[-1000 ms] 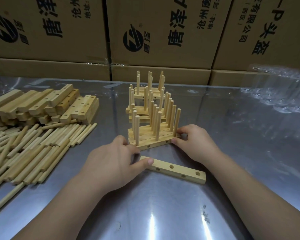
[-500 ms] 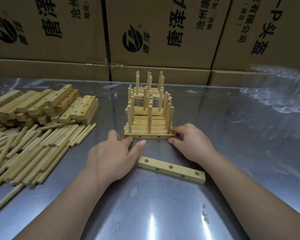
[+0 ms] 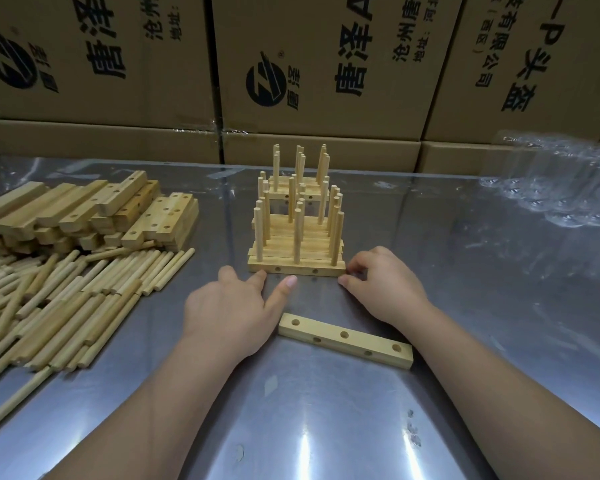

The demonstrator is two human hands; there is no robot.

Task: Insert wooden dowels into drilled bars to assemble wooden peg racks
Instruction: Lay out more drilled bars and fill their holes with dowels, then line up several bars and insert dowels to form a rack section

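Observation:
Several finished peg racks [image 3: 297, 244] stand in rows at the middle of the steel table, dowels upright. My left hand [image 3: 232, 310] lies flat just in front of the nearest rack's left end, fingers straight, holding nothing. My right hand [image 3: 383, 289] sits at the rack's right end, its fingertips at the bar's corner, fingers loosely curled and gripping nothing. A bare drilled bar [image 3: 345, 341] with three top holes lies flat on the table between my wrists.
Loose dowels [image 3: 59, 299] lie spread at the left, with a stack of drilled bars [image 3: 94, 213] behind them. Cardboard boxes [image 3: 319, 71] wall off the back. Clear plastic wrap [image 3: 555, 181] sits at the far right.
The nearest rack was skewed and has been pushed straight against the row behind it. My left hand came off the loose bar and moved up to the rack; both hands have now drawn slightly back.

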